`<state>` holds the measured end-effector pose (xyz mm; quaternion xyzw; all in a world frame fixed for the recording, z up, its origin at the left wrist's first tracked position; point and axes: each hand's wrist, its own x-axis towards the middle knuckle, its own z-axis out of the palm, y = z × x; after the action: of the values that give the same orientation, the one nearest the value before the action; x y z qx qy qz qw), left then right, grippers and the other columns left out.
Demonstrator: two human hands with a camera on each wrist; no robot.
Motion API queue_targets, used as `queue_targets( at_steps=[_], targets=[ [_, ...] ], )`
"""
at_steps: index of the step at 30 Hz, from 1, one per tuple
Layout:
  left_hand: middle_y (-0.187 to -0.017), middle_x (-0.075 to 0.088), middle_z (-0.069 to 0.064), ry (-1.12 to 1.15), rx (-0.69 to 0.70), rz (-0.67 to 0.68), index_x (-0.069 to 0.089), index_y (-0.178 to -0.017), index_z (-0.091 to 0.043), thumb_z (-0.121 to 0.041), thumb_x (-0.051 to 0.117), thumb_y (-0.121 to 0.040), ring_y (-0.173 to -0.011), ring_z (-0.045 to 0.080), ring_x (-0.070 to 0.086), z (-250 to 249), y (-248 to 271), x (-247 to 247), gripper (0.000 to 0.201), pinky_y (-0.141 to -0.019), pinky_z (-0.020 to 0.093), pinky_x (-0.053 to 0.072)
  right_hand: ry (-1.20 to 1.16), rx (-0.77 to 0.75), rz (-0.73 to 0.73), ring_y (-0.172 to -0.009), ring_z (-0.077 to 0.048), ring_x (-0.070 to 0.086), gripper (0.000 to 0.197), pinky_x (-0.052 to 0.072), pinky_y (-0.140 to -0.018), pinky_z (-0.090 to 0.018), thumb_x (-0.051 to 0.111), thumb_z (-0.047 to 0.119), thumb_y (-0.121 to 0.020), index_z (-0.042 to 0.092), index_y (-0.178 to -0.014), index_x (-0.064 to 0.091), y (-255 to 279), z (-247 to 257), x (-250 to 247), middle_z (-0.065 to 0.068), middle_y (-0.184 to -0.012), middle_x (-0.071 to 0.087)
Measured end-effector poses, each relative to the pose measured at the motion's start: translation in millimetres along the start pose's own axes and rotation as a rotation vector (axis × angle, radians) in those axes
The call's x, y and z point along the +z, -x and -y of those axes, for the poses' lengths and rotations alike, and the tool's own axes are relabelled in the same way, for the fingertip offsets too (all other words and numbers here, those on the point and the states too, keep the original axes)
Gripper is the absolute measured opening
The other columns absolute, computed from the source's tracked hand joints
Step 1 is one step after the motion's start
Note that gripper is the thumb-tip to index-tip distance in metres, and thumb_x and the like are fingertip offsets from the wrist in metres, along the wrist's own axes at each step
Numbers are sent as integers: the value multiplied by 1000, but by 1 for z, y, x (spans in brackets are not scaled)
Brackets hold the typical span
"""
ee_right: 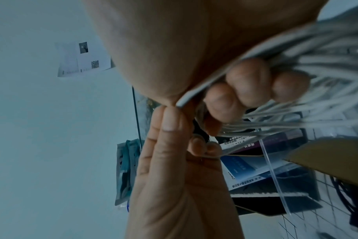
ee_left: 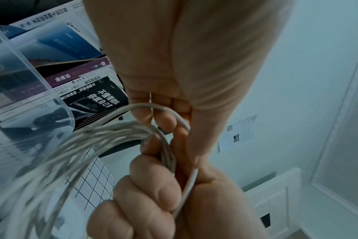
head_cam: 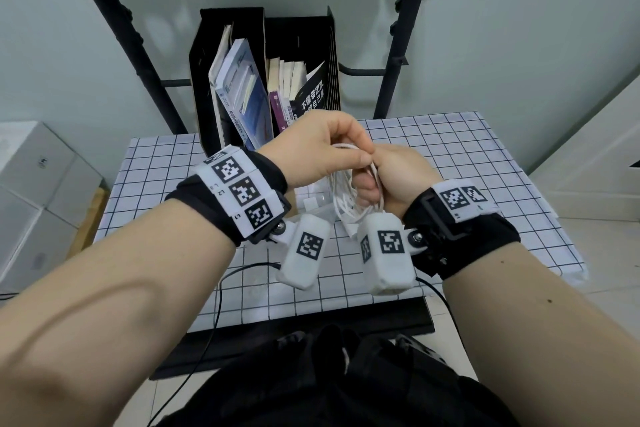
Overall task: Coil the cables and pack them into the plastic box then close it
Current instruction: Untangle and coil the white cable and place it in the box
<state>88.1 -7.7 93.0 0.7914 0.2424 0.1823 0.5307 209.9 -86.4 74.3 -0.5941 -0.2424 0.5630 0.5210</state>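
Over the gridded worktop, both hands meet mid-air w/ a bundle of white cable between them.

Far left, beside the worktop: white cabinet. At the back, approx centre: black file holder w/ books standing in it, black frame legs either side.

Left hand comes in from the left, fingers curled; thumb & fingertips pinch a single strand at the top of the bundle. Left wrist view: that strand arcs over the fingers into the loops.

Right hand sits just below & right of it, fist clamped round the gathered coils; loops hang down out of the fist toward the worktop. Right wrist view: fingers wrapped over many strands, one cable end poking out by the palm.

Clear plastic box shows at the left in the left wrist view, under/behind the coil, open-topped; in the head view it's mostly hidden by the hands. Can't tell what's in it.

Near front edge: thin black wire trails off the worktop.
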Motion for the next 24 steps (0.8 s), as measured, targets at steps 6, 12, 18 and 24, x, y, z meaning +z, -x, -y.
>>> queue_targets(
  at_steps=[6, 12, 18, 24],
  targets=[
    [-66, 59, -9, -21, -14, -81, 65, -82, -16, -12, 77, -76, -59, 1, 51, 1, -2, -1, 14, -61, 15, 47, -57, 3, 14, -35, -12, 19, 27, 15, -49, -27, 47, 14, -93, 11, -67, 46, -1, 0, -1, -4, -40, 31],
    [-64, 62, -2, 24, -8, -114, 63, -83, -5, -4, 74, -78, -53, -2, 56, 0, -1, -1, 12, -52, 10, 43, 108, -3, 41, -33, -13, 17, 54, 21, -43, -21, 39, 50, -98, 8, -67, 52, 1, 3, -5, -1, -40, 26],
    [-72, 65, 4, -33, -1, -158, 70, -84, -9, -14, 75, -79, -64, 13, 55, 6, -4, -7, 9, -60, 24, 47, 173, -27, 116, -35, -10, 14, 53, 20, -40, -17, 45, 60, -92, 13, -67, 49, 6, 4, -6, 3, -42, 23],
    [-57, 61, -14, 12, -39, -146, 69, -85, -13, -16, 71, -83, -51, -5, 51, 12, -5, -12, 4, -52, 11, 42, 153, -58, 127, -32, -8, 17, 43, 22, -36, -15, 48, 46, -97, 14, -68, 46, 5, 1, -4, 5, -39, 26]
  ],
)
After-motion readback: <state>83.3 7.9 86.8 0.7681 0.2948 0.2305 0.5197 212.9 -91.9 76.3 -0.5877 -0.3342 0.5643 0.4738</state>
